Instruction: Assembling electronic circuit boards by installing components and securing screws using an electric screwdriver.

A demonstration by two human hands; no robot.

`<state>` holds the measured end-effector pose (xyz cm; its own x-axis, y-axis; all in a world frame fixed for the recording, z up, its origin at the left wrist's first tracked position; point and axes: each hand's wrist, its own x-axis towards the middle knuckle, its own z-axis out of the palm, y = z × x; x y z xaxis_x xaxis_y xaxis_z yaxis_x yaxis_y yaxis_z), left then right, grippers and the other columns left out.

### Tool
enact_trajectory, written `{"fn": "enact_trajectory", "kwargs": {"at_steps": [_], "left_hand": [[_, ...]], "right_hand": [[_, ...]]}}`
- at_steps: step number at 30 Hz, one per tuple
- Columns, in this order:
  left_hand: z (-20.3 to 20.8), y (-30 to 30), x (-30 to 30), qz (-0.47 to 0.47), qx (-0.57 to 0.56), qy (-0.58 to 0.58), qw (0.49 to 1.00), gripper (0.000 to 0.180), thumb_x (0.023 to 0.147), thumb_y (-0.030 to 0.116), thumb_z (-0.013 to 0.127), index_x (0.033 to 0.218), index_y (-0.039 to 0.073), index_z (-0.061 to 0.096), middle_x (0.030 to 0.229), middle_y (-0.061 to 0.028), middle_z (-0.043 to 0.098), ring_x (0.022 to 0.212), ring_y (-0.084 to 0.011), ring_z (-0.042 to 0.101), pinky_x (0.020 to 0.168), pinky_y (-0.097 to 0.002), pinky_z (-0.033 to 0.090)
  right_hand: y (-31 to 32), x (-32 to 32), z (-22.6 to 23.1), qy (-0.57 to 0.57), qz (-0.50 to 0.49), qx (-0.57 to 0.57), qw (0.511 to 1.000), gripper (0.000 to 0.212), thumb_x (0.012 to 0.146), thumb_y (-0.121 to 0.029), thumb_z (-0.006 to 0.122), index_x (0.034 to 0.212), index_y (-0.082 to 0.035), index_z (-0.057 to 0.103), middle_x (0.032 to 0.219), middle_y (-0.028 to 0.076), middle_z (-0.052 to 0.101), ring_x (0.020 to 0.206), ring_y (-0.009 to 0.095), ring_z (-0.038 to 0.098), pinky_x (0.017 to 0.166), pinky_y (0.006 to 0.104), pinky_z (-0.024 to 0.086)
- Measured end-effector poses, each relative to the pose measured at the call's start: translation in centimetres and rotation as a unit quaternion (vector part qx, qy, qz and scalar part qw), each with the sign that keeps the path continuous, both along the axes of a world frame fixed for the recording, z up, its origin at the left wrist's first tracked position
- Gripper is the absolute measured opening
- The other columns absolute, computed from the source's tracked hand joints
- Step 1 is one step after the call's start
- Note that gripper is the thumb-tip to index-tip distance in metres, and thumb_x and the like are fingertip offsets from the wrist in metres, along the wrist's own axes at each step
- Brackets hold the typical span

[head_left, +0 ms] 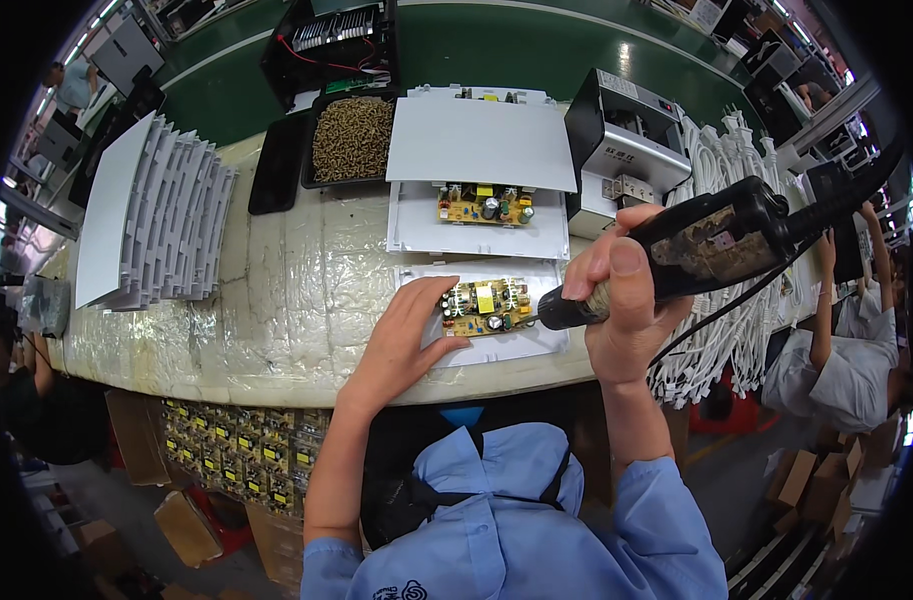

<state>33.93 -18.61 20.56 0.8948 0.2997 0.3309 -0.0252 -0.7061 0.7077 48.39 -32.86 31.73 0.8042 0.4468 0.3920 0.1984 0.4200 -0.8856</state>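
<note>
On a white plastic cover (542, 348) near the table's front edge lies a tan circuit board (485, 298) with a yellow transformer and several capacitors. My left hand (402, 335) spans the board's left end, thumb at the near side and fingers at the far side, steadying it. Gripped in my right hand (627, 300) is a black electric screwdriver (712, 240), tilted, its nose down at the board's right end. The bit's exact contact point is too small to make out. Just beyond, another circuit board (485, 206) sits in a second white cover, partly under a white panel (482, 145).
A black tray of brass-coloured screws (352, 138) stands at the back, beside a screw-feeder machine (627, 140). White power cords (732, 200) are heaped on the right, stacked white covers (117, 220) on the left. Below the table is a box of circuit boards (242, 450). Co-workers sit at both sides.
</note>
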Motion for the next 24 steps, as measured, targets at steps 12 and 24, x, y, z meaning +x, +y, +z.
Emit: {"fn": "enact_trajectory", "kwargs": {"at_steps": [12, 24], "left_hand": [[0.3, -0.3, 0.2, 0.001, 0.000, 0.010, 1.000, 0.067, 0.076, 0.019, 0.080, 0.134, 0.004, 0.048, 0.125, -0.0182, 0.055, 0.117, -0.0368, 0.052, 0.100, -0.0425, 0.044], [0.2, -0.2, 0.1, 0.010, 0.002, 0.023, 1.000, 0.068, 0.076, 0.021, 0.080, 0.135, 0.006, 0.048, 0.127, -0.0166, 0.055, 0.118, -0.0359, 0.052, 0.101, -0.0425, 0.044]], "right_hand": [[-0.3, 1.3, -1.7, -0.074, 0.120, 0.010, 0.990, 0.033, 0.084, -0.016, 0.073, 0.097, -0.003, 0.046, 0.062, 0.005, 0.050, 0.047, 0.014, 0.049, 0.046, 0.0272, 0.045], [0.7, 3.5, -1.2, -0.011, 0.401, 0.013, 0.916, 0.036, 0.072, -0.007, 0.084, 0.094, 0.002, 0.058, 0.061, 0.005, 0.055, 0.052, 0.012, 0.053, 0.045, 0.0264, 0.044]]}}
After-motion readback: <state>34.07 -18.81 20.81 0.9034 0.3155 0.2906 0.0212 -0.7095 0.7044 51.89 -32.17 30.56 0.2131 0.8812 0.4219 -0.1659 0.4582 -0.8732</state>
